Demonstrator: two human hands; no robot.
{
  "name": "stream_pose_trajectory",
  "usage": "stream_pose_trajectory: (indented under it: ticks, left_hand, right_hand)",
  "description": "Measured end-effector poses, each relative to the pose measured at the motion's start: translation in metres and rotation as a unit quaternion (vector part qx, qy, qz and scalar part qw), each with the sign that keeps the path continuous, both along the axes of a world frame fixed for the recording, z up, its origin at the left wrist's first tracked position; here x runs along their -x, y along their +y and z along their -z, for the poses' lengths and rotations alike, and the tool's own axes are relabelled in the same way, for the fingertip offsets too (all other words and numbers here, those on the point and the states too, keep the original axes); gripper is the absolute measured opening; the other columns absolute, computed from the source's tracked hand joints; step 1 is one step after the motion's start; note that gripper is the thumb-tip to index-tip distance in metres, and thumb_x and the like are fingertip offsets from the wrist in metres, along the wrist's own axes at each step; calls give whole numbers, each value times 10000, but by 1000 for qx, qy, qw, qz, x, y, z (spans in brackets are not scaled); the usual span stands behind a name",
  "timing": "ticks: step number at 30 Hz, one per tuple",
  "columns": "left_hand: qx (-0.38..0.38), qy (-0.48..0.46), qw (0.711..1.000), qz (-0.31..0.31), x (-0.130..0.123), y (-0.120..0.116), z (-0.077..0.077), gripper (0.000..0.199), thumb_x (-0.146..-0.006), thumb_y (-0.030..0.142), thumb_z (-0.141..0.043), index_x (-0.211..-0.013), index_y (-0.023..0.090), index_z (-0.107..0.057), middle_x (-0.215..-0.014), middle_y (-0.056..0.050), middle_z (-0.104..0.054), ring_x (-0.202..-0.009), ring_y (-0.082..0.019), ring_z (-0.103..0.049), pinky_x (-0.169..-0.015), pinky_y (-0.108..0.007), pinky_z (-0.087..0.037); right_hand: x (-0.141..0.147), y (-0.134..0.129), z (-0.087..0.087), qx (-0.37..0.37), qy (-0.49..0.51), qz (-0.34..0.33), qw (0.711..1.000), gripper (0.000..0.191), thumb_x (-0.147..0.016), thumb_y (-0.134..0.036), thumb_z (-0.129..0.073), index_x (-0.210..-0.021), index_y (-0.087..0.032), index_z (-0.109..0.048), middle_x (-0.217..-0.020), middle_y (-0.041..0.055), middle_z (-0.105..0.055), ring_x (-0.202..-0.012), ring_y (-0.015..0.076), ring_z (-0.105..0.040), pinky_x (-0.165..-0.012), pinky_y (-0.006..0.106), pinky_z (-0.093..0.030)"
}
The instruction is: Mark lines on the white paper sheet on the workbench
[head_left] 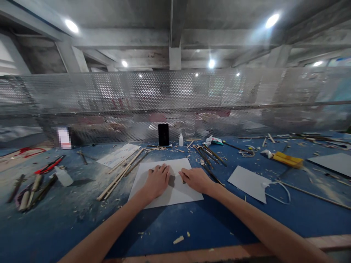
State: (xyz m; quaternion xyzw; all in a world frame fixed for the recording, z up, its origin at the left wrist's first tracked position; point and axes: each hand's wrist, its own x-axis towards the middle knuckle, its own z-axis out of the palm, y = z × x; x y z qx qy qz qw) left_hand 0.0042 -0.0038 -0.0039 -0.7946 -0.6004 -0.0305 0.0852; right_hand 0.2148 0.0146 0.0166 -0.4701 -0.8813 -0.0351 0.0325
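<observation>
Flat, the left hand (158, 179) presses smooth white paper (173, 168), fingers together; the right grip (184, 176) pinches a small brownish piece (183, 180).

Bare concrete beams (178, 22) crossed the grey ceiling (131, 14) above me, and a pale pillar (174, 58) stood in the middle distance. Round white lamps (272, 21) glared overhead, some near, some far back. A perforated metal screen (153, 95) ran along the back of the long blue counter (164, 233), a horizontal rail (246, 107) crossing it. Through its holes I made out blurred reddish and pale shapes, too hazy to name. The counter's near edge (233, 252) was pinkish-brown.
</observation>
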Motion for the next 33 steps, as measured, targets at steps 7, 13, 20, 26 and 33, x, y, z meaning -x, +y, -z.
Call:
stream_pose_trajectory:
  ticks: [7,13,20,26,33]
  left_hand:
    - [0,4,1000,2,0,0,-1,519,-1092,285,-243,-1544,208,-487,-1592,-155,-514,-1385,-319,-527,-1077,-546,-487]
    - [-13,7,1000,3,1,-1,0,509,-1093,280,-244,-1514,212,-521,-1579,-163,-524,-1355,-315,-546,-1061,-541,-495]
    - [-11,3,1000,7,2,1,1,513,-1091,287,-245,-1521,219,-515,-1582,-156,-523,-1352,-318,-545,-1056,-543,-490]
    - [4,-7,1000,5,2,1,-1,518,-1096,306,-242,-1530,199,-502,-1599,-144,-515,-1379,-315,-522,-1087,-536,-473]
    - [-4,-3,1000,8,3,0,0,503,-1091,295,-255,-1503,206,-528,-1581,-147,-530,-1359,-312,-531,-1072,-521,-478]
  right_hand:
    - [2,-6,-9,-17,-33,13,999,478,-1128,-390,-301,-1145,-201,-740,-1003,138,-821,-939,255,-781,-737,275,-450]
    - [-2,-3,-17,-30,-13,62,998,549,-1124,-409,-300,-1052,-205,-805,-969,138,-826,-941,257,-784,-762,280,-473]
    - [-4,1,-12,-2,-4,67,998,500,-1111,-400,-358,-1002,-218,-811,-960,111,-832,-947,251,-785,-790,278,-490]
    - [-4,3,-7,-19,-16,69,997,548,-1118,-424,-317,-1018,-220,-816,-989,129,-830,-941,260,-786,-796,296,-502]
    - [-4,1,-9,-15,-11,65,998,555,-1118,-424,-312,-1011,-222,-817,-991,121,-831,-933,262,-785,-791,299,-503]
